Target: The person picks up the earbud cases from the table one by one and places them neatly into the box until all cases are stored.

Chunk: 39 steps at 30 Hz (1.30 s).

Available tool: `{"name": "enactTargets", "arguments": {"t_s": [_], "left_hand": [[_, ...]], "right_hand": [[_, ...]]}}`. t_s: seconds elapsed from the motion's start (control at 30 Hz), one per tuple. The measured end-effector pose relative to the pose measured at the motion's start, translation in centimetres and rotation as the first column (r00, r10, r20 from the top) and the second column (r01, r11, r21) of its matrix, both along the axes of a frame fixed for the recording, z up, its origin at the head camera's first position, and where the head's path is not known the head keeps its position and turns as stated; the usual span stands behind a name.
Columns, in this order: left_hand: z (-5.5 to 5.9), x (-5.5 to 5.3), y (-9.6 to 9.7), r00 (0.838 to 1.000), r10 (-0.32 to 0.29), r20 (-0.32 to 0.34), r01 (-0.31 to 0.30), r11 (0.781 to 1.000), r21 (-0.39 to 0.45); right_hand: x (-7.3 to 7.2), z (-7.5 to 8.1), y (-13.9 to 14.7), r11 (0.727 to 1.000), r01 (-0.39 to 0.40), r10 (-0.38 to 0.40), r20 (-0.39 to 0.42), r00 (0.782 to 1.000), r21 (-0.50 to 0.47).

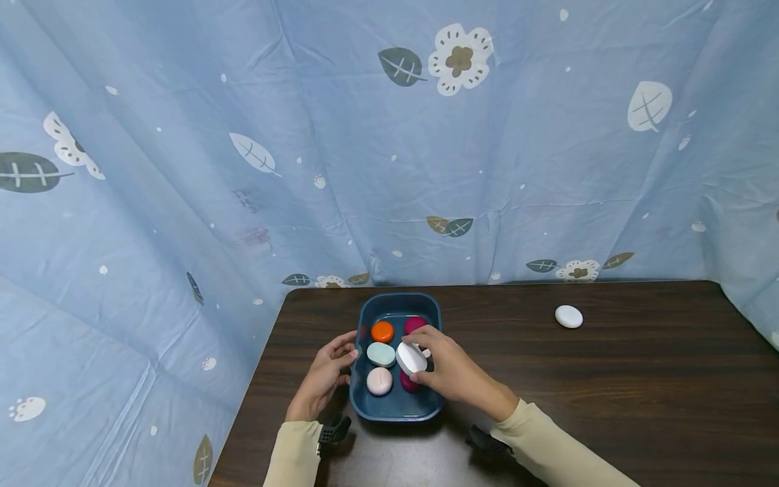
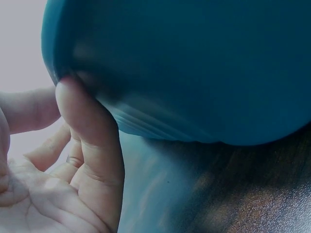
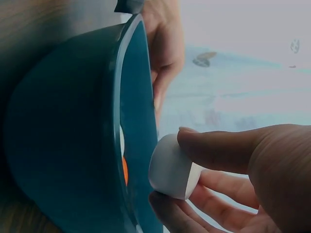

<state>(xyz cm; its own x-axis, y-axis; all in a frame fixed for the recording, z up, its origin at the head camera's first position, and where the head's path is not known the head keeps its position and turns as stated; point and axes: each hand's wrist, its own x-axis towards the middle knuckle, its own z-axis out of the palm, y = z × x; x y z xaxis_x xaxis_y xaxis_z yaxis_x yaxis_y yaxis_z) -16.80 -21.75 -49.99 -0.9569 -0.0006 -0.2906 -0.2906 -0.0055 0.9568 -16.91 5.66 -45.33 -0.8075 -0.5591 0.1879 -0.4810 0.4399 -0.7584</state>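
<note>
My right hand [image 1: 453,365] pinches a thick white rounded piece [image 1: 411,358] between thumb and fingers, tilted over the blue bin [image 1: 398,408]. The right wrist view shows the same white piece [image 3: 170,166] beside the bin's rim. In the bin lie an orange disc [image 1: 382,331], a pale mint oval [image 1: 381,354], a pale pink disc [image 1: 379,381] with a line across it, and two crimson pieces [image 1: 415,325], one partly hidden by the white piece. My left hand [image 1: 328,372] touches the bin's left side, its thumb [image 2: 87,111] against the outer wall.
A white oval piece [image 1: 569,316] lies at the far right of the dark wooden table [image 1: 608,392]. Behind and left of the table hangs a blue curtain [image 1: 365,135] with leaf and flower prints. Dark wrist bands [image 1: 335,429] sit at both wrists.
</note>
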Motion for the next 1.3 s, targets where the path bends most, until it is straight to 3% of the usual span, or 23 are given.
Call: {"name": "enactTargets", "arguments": {"t_s": [0.5,0.93,1.17,1.3], "left_hand": [[-0.1,0.3,-0.1,1.0,-0.006,0.007,0.006,1.0,0.013],[-0.1,0.1,-0.2,1.0,-0.028,-0.007,0.028,1.0,0.012],[-0.2,-0.1,-0.2,0.999,-0.044,-0.013,0.044,0.999,0.029],[-0.3,-0.1,-0.2,0.999,-0.046,-0.014,0.046,0.999,0.026]], "right_hand": [[0.7,0.1,-2.5,0.99,-0.119,0.118,0.017,0.993,0.076],[0.9,-0.5,-4.1,0.952,-0.243,0.241,0.035,0.97,0.184],[0.9,-0.7,-4.6,0.942,-0.264,0.259,0.051,0.965,0.206],[0.9,-0.8,-4.3,0.949,-0.263,0.254,0.075,0.964,0.172]]}}
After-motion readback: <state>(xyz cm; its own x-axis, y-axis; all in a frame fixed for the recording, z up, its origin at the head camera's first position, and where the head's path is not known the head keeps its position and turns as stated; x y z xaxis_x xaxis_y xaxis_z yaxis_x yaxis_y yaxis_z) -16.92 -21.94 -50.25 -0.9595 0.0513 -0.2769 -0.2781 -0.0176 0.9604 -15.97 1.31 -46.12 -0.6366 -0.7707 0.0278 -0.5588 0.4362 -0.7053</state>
